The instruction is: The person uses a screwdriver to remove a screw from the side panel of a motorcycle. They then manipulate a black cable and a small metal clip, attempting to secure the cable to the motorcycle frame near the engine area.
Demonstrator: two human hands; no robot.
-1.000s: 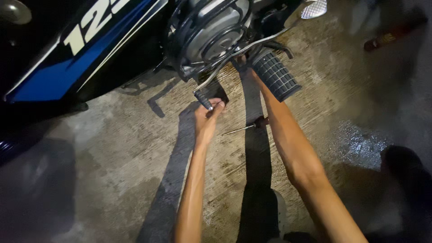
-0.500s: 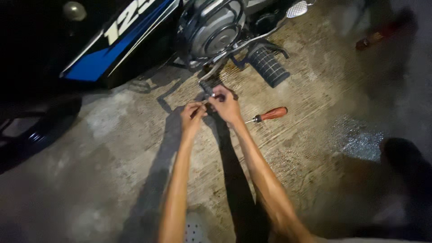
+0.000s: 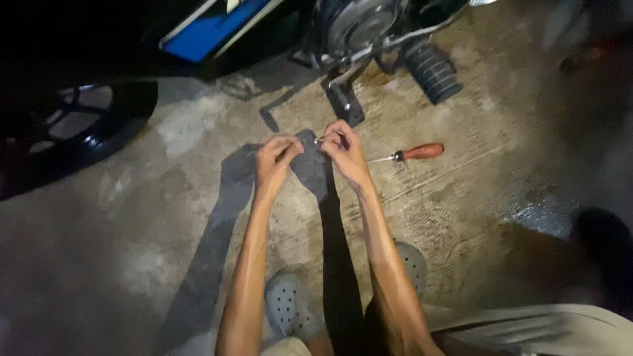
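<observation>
Both hands have come away from the motorcycle and now meet lower, over the concrete floor.

A small metal part [image 3: 321,139], too small to identify, is pinched in the fingers of the right hand [image 3: 343,150]; the left hand [image 3: 275,158] is curled closed just beside it, contents hidden. The red-handled screwdriver [image 3: 414,153] lies near on the floor [image 3: 165,217], the footpeg [image 3: 432,71] and engine [image 3: 353,23] beyond.

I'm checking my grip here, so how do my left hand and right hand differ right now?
The right hand pinches a small shiny metal piece at its fingertips; the left hand shows nothing in its curled fingers. The right hand lies nearer the red-handled screwdriver, the left hand farther from it. Both are bare and raised close together over the concrete floor.
</observation>
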